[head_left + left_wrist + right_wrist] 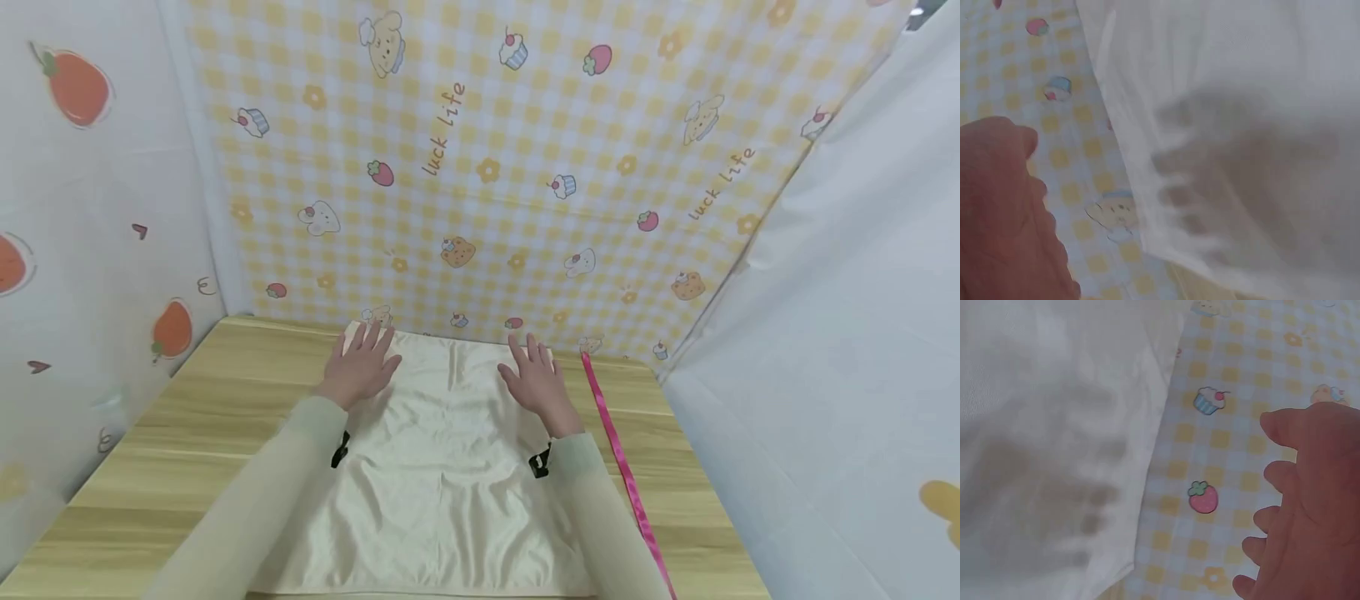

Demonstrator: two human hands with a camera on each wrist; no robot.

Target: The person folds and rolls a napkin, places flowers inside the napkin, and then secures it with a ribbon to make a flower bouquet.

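Note:
A cream satin cloth (442, 433) lies spread on the wooden table, with creases and ripples across it. My left hand (360, 367) is over its far left corner, fingers spread. On the other side, my right hand (536, 379) is over the far right corner, its fingers also spread. In the left wrist view the left hand (1004, 212) casts a soft shadow on the cloth (1222, 50). A similar shadow falls on the cloth (1054, 356) beside the right hand (1316, 506) in the right wrist view. Neither hand grips anything.
A pink ribbon (618, 454) runs lengthwise along the right of the wooden table (172, 467). Behind stands a yellow checked backdrop (480, 167). White fabric walls (840, 333) close in the sides. Two black clips or straps (540, 462) show near the wrists.

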